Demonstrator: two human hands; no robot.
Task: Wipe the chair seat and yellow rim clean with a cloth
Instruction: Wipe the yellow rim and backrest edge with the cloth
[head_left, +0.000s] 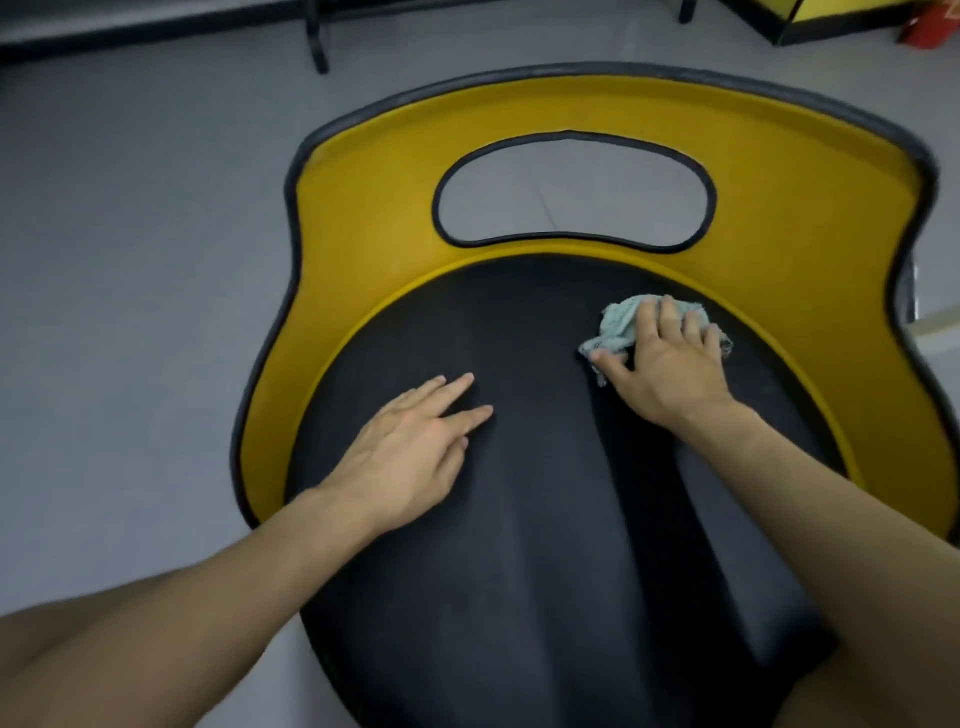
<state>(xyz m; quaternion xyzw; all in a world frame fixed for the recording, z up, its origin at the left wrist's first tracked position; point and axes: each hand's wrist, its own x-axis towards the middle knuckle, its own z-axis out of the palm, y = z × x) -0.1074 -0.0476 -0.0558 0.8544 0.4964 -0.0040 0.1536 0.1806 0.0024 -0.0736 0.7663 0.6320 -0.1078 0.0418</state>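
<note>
Grey floor (130, 234) around chair. Right grip (670, 369) spread flat on bunched cloth (618, 327), pressing it onto black seat (519, 545) at back right, likely for scrubbing pressure. Left grip (410, 452) flat, fingers straight on seat, probably steadying chair. Yellow rim (363, 249) just beyond cloth.

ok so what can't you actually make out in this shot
All in the head view:
Cloth: much of it lies under the right hand.
Seat: its near end is cut off by the bottom edge of the picture.
Chair base: hidden beneath the seat.
Dirt on the seat or the yellow rim: too dark and blurred to tell.
Red thing, top right: cut off by the frame edge.
</note>
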